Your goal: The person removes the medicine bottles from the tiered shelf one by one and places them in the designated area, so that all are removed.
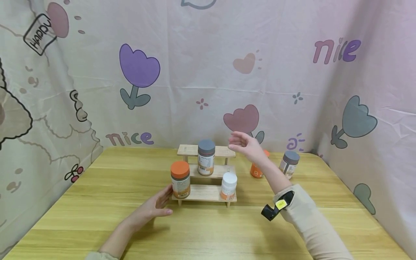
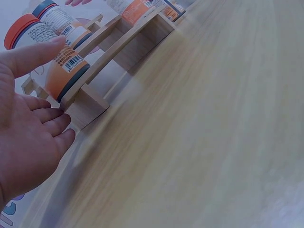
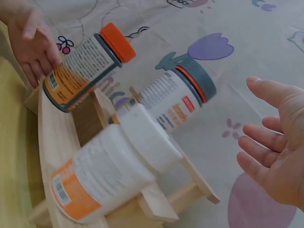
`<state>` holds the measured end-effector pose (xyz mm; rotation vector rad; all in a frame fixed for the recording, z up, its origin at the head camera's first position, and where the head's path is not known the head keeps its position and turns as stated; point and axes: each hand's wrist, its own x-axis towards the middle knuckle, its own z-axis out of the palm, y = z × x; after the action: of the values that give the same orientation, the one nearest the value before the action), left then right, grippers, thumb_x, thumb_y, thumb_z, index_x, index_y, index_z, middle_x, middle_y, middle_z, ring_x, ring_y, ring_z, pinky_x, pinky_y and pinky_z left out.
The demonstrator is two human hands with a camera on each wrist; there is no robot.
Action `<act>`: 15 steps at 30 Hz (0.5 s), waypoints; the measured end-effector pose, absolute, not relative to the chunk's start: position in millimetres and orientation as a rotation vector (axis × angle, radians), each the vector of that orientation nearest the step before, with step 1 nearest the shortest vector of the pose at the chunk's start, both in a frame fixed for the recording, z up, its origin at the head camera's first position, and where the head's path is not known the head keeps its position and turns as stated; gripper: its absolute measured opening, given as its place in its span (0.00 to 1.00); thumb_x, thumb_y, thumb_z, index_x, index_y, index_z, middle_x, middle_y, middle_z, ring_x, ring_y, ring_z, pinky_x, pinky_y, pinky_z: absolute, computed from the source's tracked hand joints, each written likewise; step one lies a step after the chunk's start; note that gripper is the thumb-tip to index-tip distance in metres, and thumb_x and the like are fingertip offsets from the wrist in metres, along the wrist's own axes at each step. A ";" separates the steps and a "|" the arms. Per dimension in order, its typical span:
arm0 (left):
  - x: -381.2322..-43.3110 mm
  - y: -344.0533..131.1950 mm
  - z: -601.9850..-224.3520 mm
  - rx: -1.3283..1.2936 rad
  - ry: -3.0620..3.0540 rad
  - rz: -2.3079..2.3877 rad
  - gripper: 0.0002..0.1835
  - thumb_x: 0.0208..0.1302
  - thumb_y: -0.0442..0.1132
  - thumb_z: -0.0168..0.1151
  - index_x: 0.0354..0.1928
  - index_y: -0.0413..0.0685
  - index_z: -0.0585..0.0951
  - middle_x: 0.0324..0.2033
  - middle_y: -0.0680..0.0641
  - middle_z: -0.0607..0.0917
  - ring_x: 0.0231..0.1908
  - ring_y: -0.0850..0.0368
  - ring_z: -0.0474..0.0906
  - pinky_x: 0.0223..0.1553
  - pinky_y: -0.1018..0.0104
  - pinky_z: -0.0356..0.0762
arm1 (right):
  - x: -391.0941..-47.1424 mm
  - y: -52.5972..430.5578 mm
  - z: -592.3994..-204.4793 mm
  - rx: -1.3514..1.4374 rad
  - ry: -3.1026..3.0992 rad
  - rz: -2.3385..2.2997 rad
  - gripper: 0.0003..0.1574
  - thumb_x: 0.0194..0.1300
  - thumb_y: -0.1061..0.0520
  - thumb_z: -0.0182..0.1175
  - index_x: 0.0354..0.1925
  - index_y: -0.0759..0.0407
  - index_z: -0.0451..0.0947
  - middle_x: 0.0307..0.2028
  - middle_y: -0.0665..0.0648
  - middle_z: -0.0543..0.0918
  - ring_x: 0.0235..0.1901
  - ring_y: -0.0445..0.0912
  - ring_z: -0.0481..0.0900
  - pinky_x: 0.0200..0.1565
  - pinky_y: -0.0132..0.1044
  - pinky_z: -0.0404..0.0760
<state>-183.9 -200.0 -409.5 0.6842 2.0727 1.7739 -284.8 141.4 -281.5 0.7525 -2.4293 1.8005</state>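
Observation:
A tiered wooden rack [image 1: 204, 192] stands on the table. At the left end of its lowest step is a jar with an orange lid [image 1: 180, 180]; a small white bottle [image 1: 229, 186] is at the right end. On the middle step stands a jar with a grey lid [image 1: 206, 157]. My left hand [image 1: 151, 207] is beside the orange-lidded jar, fingers at the rack's left end and thumb extended apart. Raised near the rack's upper right is my right hand [image 1: 247, 146], fingers loosely bent, nothing in its grasp.
Behind my right forearm an orange bottle [image 1: 256, 170] stands on the wooden table [image 1: 97, 202], partly hidden. Another grey-lidded jar [image 1: 289, 164] stands to its right. A printed cloth [image 1: 195, 72] hangs around the table. A black wrist camera [image 1: 276, 206] is strapped over my right sleeve.

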 end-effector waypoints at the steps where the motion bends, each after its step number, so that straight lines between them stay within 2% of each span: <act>1: -184.1 -200.0 -409.8 0.688 2.072 1.773 0.47 0.61 0.34 0.57 0.69 0.30 0.35 0.69 0.31 0.36 0.67 0.34 0.33 0.65 0.45 0.37 | -284.0 139.2 -282.6 0.756 -2.434 1.792 0.35 0.61 0.60 0.60 0.64 0.66 0.61 0.55 0.66 0.74 0.55 0.54 0.72 0.55 0.42 0.74; 8: -185.6 -200.2 -411.7 0.699 2.075 1.773 0.47 0.61 0.34 0.56 0.69 0.29 0.35 0.68 0.30 0.37 0.67 0.35 0.34 0.65 0.47 0.37 | -284.1 124.3 -293.0 0.776 -2.480 1.819 0.37 0.60 0.59 0.62 0.65 0.62 0.61 0.56 0.64 0.74 0.55 0.53 0.73 0.54 0.44 0.76; 15: -186.5 -200.0 -412.0 0.699 2.085 1.775 0.46 0.61 0.33 0.57 0.69 0.29 0.36 0.69 0.30 0.37 0.68 0.36 0.35 0.65 0.50 0.37 | -285.8 107.2 -297.4 0.841 -2.481 1.798 0.38 0.58 0.61 0.63 0.64 0.65 0.61 0.55 0.66 0.74 0.54 0.55 0.73 0.54 0.44 0.75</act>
<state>-186.5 -200.0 -412.0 0.6991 2.0855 1.7745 -285.8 107.2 -297.4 0.8409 -2.4808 1.7980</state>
